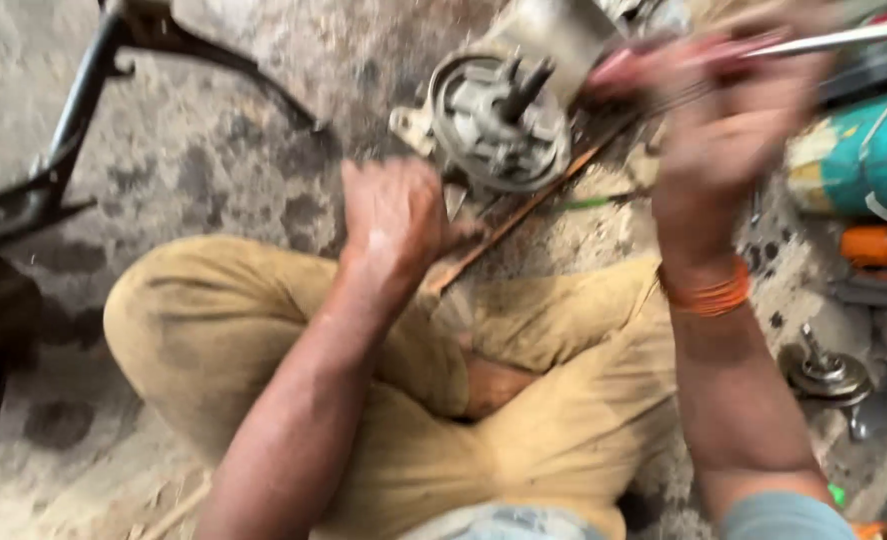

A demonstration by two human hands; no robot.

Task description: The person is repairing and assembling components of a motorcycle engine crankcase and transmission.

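I sit cross-legged on a stained concrete floor in khaki trousers (523, 400). A round grey metal motor part (498, 120) with a dark shaft stands in front of my knees. My left hand (398, 215) is closed on a thin rusty metal strip (523, 215) right below that part. My right hand (728, 120), blurred by motion, is raised at the upper right and grips a long tool with a reddish handle and a shiny metal shaft (833, 40). Orange thread bands (708, 295) circle my right wrist.
A black metal frame (73, 130) lies at the upper left. At the right stand a teal cylinder (863, 150), an orange tool (878, 245) and a small round metal part with a spindle (823, 375). A green wire (593, 203) lies on the floor.
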